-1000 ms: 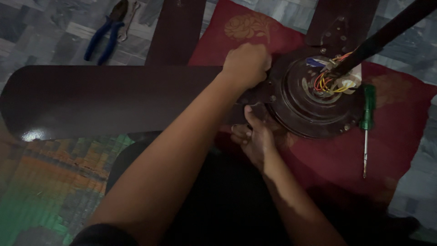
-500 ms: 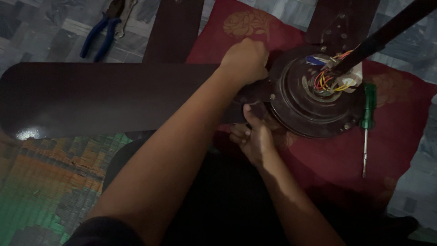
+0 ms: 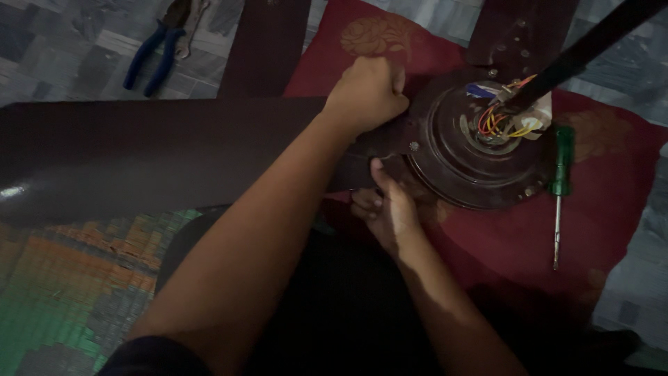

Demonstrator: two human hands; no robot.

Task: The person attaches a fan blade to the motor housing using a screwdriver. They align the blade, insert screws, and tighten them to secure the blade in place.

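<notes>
Red cushion (image 3: 598, 209), fan blade (image 3: 153, 153) shifted left, hands (image 3: 367, 92) gripping.

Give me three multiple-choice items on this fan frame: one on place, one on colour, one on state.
1. Where does the screwdriver lie?
A. on the red cushion, right of the motor housing
B. on the woven mat
C. beside the pliers

2. What colour are the pliers' handles?
A. green
B. blue
C. red

3. What is the left hand doing?
A. lying flat and open
B. closed in a fist at the root of the fan blade
C. holding the screwdriver

Answers: 1 A, it rests on the cushion by the housing. 2 B, the grips show blue. 3 B, the fingers are curled shut there.
</notes>
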